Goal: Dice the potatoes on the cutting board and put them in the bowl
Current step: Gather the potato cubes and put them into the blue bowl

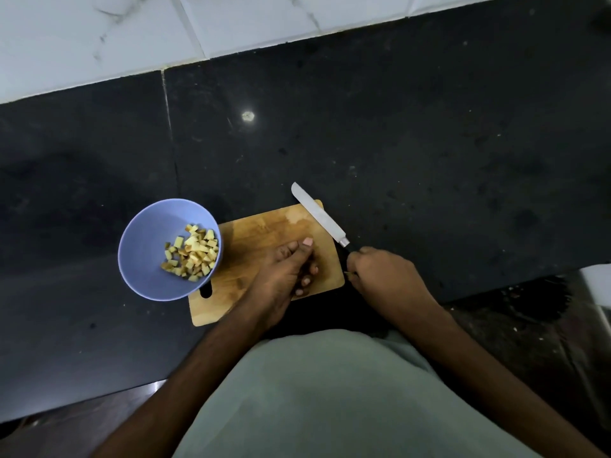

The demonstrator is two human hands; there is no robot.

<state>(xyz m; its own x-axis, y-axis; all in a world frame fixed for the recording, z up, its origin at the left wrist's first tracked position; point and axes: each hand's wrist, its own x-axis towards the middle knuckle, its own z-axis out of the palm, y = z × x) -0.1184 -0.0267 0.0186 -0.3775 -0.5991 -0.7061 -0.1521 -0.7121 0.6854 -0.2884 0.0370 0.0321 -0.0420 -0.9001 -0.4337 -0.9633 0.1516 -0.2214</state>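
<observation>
The left hand [284, 272] is resting on the wooden cutting board [264, 239], fingers curled in; whether they are covering any potato is impossible to tell. The right hand [380, 272] is gripping the knife [319, 214], its handle almost wholly hidden inside the fist, the blade angling over the board's far right corner. The diced potatoes [193, 256] are lying in the blue bowl [145, 246], which is overlapping the board's left edge on the dark tabletop [429, 143].
</observation>
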